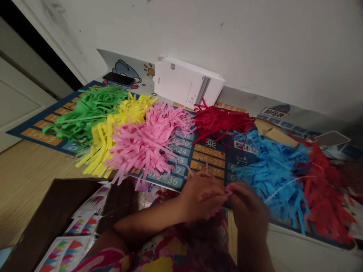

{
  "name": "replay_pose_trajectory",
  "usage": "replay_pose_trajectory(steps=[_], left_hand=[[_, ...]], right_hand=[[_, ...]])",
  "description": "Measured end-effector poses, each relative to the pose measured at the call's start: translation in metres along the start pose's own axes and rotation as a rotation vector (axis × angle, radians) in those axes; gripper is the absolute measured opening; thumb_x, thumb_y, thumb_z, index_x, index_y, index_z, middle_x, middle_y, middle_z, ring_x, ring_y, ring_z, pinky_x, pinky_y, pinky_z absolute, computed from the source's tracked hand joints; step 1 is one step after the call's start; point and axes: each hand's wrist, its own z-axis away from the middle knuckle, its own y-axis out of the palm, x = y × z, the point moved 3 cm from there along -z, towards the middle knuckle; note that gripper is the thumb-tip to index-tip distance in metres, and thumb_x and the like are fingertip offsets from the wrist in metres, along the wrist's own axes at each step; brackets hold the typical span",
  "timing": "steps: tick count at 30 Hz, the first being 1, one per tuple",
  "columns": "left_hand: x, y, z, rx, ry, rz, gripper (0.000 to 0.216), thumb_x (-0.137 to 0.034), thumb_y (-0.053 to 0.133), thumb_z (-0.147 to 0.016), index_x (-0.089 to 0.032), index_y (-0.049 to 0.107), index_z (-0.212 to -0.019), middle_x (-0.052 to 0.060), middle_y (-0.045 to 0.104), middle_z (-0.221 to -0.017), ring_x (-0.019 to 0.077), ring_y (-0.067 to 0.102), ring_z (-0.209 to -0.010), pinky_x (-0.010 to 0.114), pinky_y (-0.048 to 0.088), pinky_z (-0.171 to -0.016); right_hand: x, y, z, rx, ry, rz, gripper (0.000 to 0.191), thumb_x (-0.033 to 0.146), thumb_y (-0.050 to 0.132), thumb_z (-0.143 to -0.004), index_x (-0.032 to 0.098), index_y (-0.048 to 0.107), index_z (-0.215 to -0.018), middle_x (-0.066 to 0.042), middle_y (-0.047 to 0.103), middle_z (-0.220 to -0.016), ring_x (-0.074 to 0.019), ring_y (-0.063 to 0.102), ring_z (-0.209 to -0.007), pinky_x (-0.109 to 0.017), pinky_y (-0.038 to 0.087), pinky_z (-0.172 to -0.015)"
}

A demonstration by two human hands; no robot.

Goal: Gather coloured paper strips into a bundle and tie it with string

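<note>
My left hand (pixel 202 196) and my right hand (pixel 249 211) meet low in the middle of the view, fingers pinched together on a thin pink paper strip (pixel 227 193). Another pink strip end (pixel 190 172) pokes up by my left hand. Behind them, piles of cut paper strips lie on a multiplication-table mat (pixel 210 153): green (pixel 87 109), yellow (pixel 113 132), pink (pixel 147 139), dark red (pixel 221 121), blue (pixel 272 166) and bright red (pixel 326 192).
A white stack of paper or box (pixel 187 81) leans by the wall behind the piles. A black phone (pixel 118 78) lies at the back left. A brown cardboard box (pixel 56 211) with colourful printed packs sits at lower left on the wooden floor.
</note>
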Motion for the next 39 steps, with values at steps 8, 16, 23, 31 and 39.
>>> replay_pose_trajectory(steps=[8, 16, 23, 31, 39], left_hand=[[-0.006, -0.001, -0.001, 0.038, -0.185, 0.081, 0.028, -0.032, 0.048, -0.097, -0.018, 0.073, -0.091, 0.006, 0.078, -0.09, 0.0179, 0.072, -0.087, 0.031, 0.049, -0.089], [0.0, 0.001, -0.005, 0.209, -0.458, 0.295, 0.029, -0.037, 0.064, -0.088, -0.014, 0.08, -0.093, 0.004, 0.075, -0.077, 0.0134, 0.063, -0.066, 0.02, 0.042, -0.058], [-0.004, 0.004, -0.004, 0.145, -0.21, 0.094, 0.029, -0.032, 0.055, -0.094, -0.019, 0.079, -0.084, 0.002, 0.072, -0.07, 0.0145, 0.062, -0.067, 0.024, 0.046, -0.073], [-0.002, 0.003, -0.004, 0.097, -0.196, 0.013, 0.031, -0.036, 0.055, -0.096, -0.021, 0.072, -0.074, 0.001, 0.072, -0.068, 0.0162, 0.066, -0.07, 0.03, 0.048, -0.088], [0.014, -0.001, -0.007, -0.11, -0.684, 0.756, 0.042, -0.051, 0.085, -0.069, -0.016, 0.063, -0.074, -0.001, 0.066, -0.06, 0.009, 0.057, -0.053, 0.02, 0.044, -0.056]], right_hand=[[-0.001, -0.006, 0.003, -0.062, 0.176, -0.042, 0.005, 0.023, 0.072, -0.082, 0.024, 0.076, -0.08, -0.002, 0.071, -0.081, -0.0166, 0.067, -0.075, -0.027, 0.053, -0.065], [-0.013, -0.009, 0.011, -0.084, 0.231, -0.099, 0.004, 0.027, 0.074, -0.079, 0.023, 0.076, -0.077, -0.004, 0.07, -0.082, -0.0178, 0.066, -0.077, -0.029, 0.054, -0.067], [-0.008, -0.007, 0.006, -0.073, 0.19, -0.078, 0.001, 0.025, 0.076, -0.077, 0.024, 0.076, -0.078, -0.003, 0.071, -0.081, -0.0179, 0.067, -0.075, -0.029, 0.053, -0.065], [-0.003, -0.015, -0.009, 0.037, 0.101, 0.05, 0.005, 0.028, 0.073, -0.083, 0.028, 0.077, -0.085, -0.002, 0.073, -0.086, -0.0193, 0.068, -0.079, -0.031, 0.055, -0.068], [-0.092, -0.049, -0.158, 0.476, 0.132, 1.052, 0.028, 0.022, 0.053, -0.093, 0.018, 0.074, -0.112, -0.01, 0.074, -0.113, -0.0232, 0.068, -0.104, -0.033, 0.05, -0.09]])
